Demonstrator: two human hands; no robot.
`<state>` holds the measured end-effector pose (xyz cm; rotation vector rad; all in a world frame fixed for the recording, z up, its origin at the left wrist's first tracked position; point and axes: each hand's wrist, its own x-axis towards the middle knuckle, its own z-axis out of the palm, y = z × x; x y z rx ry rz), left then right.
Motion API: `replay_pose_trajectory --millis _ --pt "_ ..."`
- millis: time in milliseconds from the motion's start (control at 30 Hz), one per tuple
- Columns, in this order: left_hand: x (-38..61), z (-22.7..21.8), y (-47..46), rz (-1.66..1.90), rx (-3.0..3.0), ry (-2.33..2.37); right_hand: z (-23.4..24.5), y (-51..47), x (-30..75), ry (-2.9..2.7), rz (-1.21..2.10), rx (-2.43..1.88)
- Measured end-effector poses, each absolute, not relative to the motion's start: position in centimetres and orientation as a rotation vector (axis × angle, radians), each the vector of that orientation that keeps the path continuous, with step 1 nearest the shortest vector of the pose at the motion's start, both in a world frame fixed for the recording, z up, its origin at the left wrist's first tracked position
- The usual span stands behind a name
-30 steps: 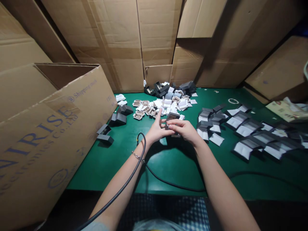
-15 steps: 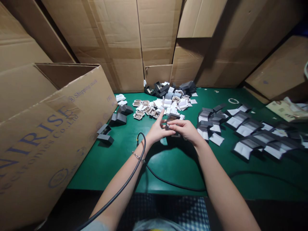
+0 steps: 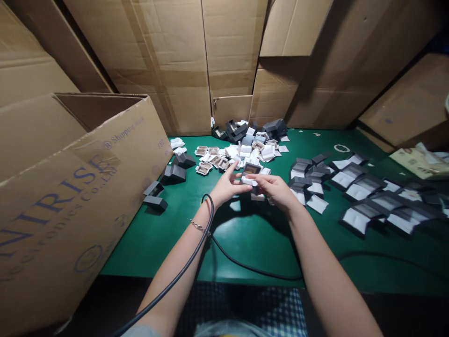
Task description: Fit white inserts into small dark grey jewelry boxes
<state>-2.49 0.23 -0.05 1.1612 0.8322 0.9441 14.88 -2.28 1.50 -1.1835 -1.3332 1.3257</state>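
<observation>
Between my hands, above the green table, is a small dark hinged box with its lid raised and a white insert in its lower part. My left hand grips the box from the left, thumb and fingers around its side. My right hand is closed at its right front, fingertips on the white insert. Just behind lie pale moulded inserts and white folded pieces in a heap. A white piece lies on the table below my right fingers.
Open dark boxes with white linings stand in rows on the right. Dark boxes sit beside the large carton on the left. More dark boxes are piled at the back. A black cable crosses the table and my left forearm.
My right fingers have shifted lower on the box, and the white insert now shows at its front. My left hand keeps its hold. The view has shifted slightly.
</observation>
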Motion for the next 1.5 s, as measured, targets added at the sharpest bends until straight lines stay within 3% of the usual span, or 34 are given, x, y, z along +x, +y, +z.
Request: replay_pose_trajectory --millis 667,1100,1500 --pt "-2.3 0.3 0.1 0.985 1.071 0.844 0.7 -2.4 14.7 -1.609 0.732 -1.345" --pt "-2.2 0.2 0.6 1.193 1.008 0.886 0.0 -2.6 13.6 -1.689 0.64 -1.319" --pt "-2.2 0.0 0.6 1.144 0.992 0.857 0.4 -3.0 13.2 -1.782 0.466 -1.308"
